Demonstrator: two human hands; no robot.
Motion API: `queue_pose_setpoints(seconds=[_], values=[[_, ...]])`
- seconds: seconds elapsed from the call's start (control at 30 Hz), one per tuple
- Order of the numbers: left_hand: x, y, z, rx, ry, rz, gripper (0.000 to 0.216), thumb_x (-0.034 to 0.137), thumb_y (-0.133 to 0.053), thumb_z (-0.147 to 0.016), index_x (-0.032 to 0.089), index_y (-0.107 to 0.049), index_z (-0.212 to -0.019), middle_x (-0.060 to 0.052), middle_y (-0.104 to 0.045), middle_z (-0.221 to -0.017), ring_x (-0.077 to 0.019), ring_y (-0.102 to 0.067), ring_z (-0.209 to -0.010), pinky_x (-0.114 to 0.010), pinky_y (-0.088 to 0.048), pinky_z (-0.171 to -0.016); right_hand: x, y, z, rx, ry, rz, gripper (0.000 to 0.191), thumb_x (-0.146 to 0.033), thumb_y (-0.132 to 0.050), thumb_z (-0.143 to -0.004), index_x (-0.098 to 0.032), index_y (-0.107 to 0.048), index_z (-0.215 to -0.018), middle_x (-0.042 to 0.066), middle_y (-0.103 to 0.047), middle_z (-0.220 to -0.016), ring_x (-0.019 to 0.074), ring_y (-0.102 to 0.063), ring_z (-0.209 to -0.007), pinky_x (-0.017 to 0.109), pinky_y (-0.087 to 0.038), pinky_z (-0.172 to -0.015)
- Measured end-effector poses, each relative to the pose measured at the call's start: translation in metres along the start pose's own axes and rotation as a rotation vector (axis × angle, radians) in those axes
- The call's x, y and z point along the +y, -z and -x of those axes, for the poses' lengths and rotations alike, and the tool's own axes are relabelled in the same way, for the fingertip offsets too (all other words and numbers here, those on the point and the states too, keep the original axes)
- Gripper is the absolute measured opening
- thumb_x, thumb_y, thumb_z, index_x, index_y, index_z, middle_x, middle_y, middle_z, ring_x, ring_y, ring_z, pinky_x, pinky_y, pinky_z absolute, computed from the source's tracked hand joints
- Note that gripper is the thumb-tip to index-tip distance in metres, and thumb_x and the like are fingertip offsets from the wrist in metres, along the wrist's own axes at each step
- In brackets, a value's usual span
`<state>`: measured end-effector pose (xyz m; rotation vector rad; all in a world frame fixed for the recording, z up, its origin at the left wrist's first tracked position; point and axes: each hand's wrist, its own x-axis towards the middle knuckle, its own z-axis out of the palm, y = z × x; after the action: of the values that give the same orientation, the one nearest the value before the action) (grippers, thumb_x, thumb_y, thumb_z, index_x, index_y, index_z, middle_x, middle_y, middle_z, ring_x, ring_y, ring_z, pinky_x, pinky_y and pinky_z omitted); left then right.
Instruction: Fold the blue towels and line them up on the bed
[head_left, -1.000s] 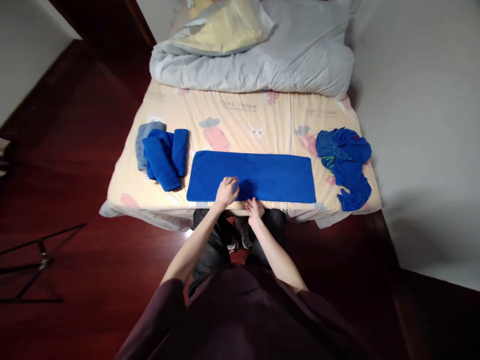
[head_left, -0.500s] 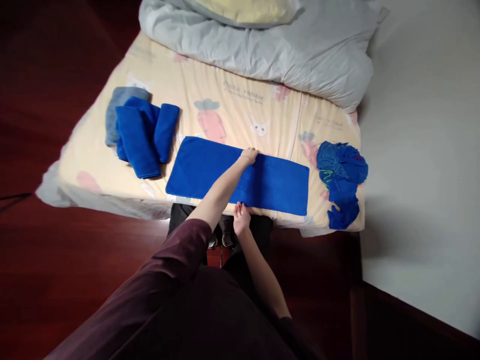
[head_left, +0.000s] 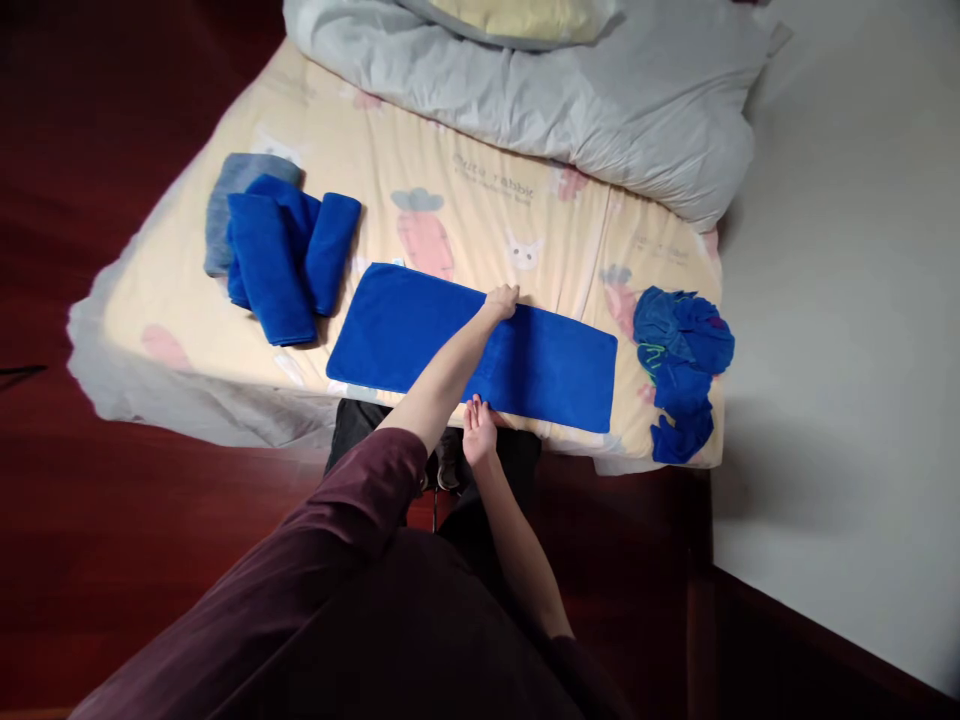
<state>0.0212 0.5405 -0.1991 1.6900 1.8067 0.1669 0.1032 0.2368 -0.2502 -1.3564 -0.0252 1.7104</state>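
A blue towel lies as a long flat strip along the near side of the bed. My left hand is closed at the middle of its far edge, fingers gripping the cloth there. At the near edge, opposite, my right hand is palm up with fingers stretched out, the fingertips touching the towel's border. A dark crease or shadow crosses the strip just right of my left hand. Folded blue towels rest on the left, partly over a grey-blue folded cloth.
A crumpled blue cloth heap with green markings lies at the bed's right end. Behind, a pale quilt and a yellow pillow cover the far side of the patterned bed sheet. A white wall borders the right.
My right hand's fingers have straightened at the near edge. My left hand stays at the far edge. The view has shifted slightly; the towel lies as before.
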Motion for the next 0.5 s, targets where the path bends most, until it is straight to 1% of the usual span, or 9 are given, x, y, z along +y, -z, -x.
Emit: queue_pose_setpoints(seconds=[0.17,0.3,0.4,0.5], values=[[0.006,0.017,0.005,0.055,-0.016,0.05,0.049,0.021,-0.06,-0.098,0.013,-0.056,-0.146,-0.026,-0.06,-0.141,-0.0374,-0.063,-0.131,-0.048,-0.05,-0.111,0.0,0.009,0.009,-0.003,0.013,0.046,0.031,-0.032,-0.046,-0.108,-0.024,-0.068,-0.13,0.008,-0.064,-0.155,0.0156,-0.064,-0.141,0.04,-0.049,-0.125],[0.014,0.031,0.014,0.118,-0.034,0.091,0.047,0.018,-0.061,-0.096,0.012,-0.059,-0.143,-0.024,-0.062,-0.137,-0.0354,-0.064,-0.129,-0.044,-0.051,-0.11,-0.002,0.018,0.022,-0.015,0.049,0.051,0.029,-0.034,-0.049,-0.107,-0.024,-0.069,-0.125,0.01,-0.066,-0.151,0.0173,-0.065,-0.139,0.041,-0.051,-0.123],[0.022,0.042,0.025,0.166,-0.054,0.139,0.044,0.016,-0.062,-0.094,0.011,-0.063,-0.138,-0.023,-0.066,-0.132,-0.0338,-0.065,-0.124,-0.043,-0.052,-0.108,-0.01,0.022,0.033,0.021,0.08,0.039,0.019,-0.032,-0.056,-0.104,-0.023,-0.068,-0.115,0.011,-0.073,-0.14,0.0189,-0.072,-0.127,0.041,-0.056,-0.117],[0.033,0.056,0.041,0.203,-0.087,0.191,0.038,0.014,-0.061,-0.093,0.011,-0.066,-0.131,-0.019,-0.072,-0.12,-0.0296,-0.069,-0.112,-0.041,-0.053,-0.106,-0.024,0.029,0.047,0.066,0.156,0.057,0.012,-0.033,-0.062,-0.101,-0.022,-0.065,-0.102,0.01,-0.08,-0.114,0.019,-0.077,-0.104,0.037,-0.06,-0.102]])
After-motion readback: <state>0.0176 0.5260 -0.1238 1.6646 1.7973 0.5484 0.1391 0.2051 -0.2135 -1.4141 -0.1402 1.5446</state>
